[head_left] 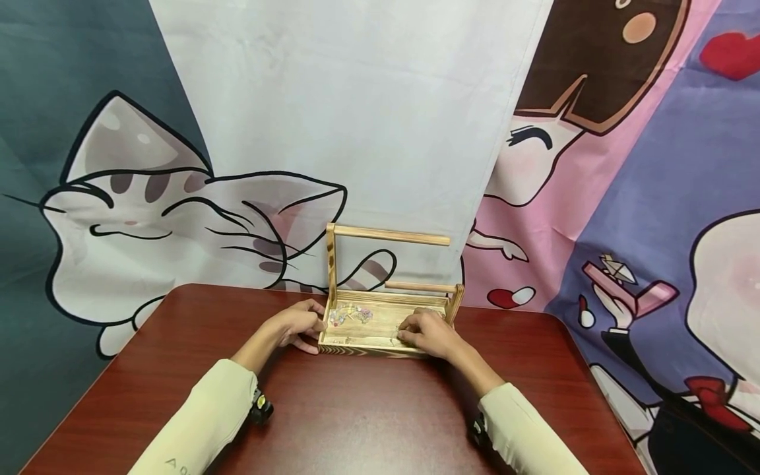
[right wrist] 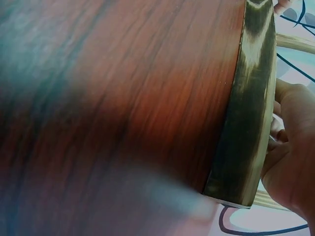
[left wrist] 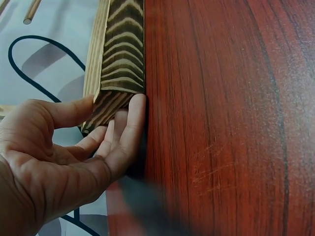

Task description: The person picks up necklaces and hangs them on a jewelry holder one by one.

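A small wooden desktop rack (head_left: 368, 333) stands near the table's far side. It has a shallow tray base, a tall post at its left end, a shorter post at its right end, and a rod reaching inward from each. Colourful printed figures show on the tray floor. My left hand (head_left: 299, 323) grips the tray's left end; in the left wrist view (left wrist: 74, 157) thumb and fingers lie on opposite edges of it. Over the tray's right half, my right hand (head_left: 432, 332) reaches inside with bent fingers. Its fingertips are partly hidden behind the front wall (right wrist: 241, 118) in the right wrist view.
The dark red table (head_left: 368, 409) extends in front of the rack and to both sides. Right behind its far edge hangs a cloth backdrop (head_left: 356, 119) with cartoon figures. A dark device (head_left: 260, 408) sits under the left sleeve, and another (head_left: 478, 430) by the right.
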